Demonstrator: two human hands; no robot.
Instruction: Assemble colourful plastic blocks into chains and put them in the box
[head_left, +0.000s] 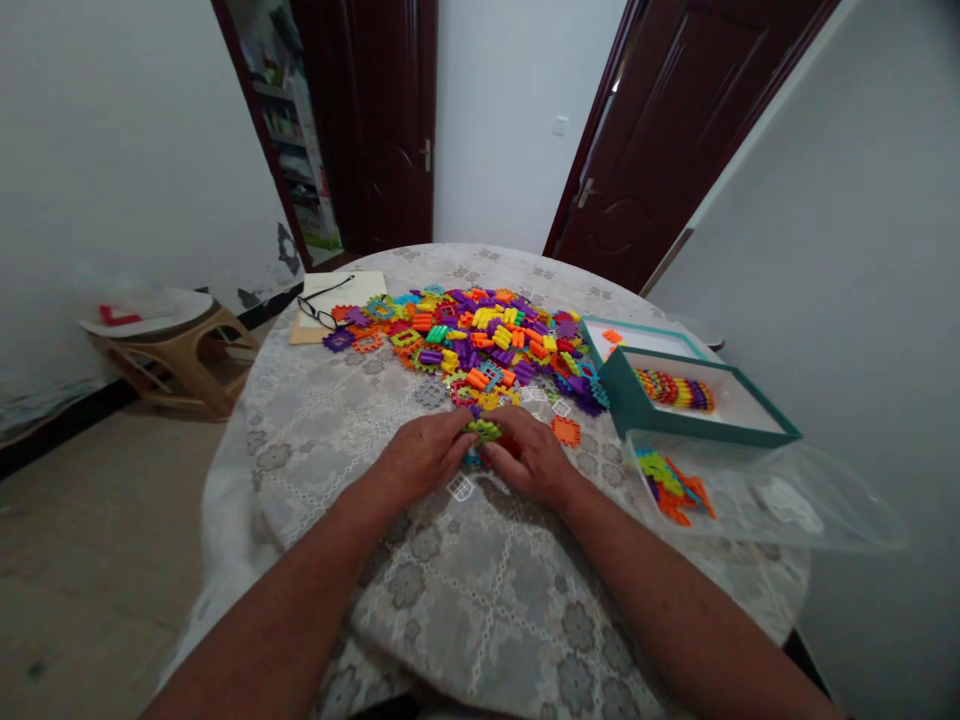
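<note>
Both hands meet at the near edge of the table (315, 440): the left hand (420, 455) and right hand (529, 458) pinch a small green block cluster (484, 430) between closed fingertips, though what sits beneath it is probably more blocks, half hidden. Pressing squarely, with pieces aligned, should join them cleanly. Beyond lie the bright block pile (480, 340), a teal box (697, 405) and glasses (322, 310).

Glasses (324, 308), teal box (697, 405), stool (176, 350)

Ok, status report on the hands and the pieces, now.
Left hand and right hand together, fingers pinching a green piece. Loose pile just beyond. Teal box to the right, apart.
</note>
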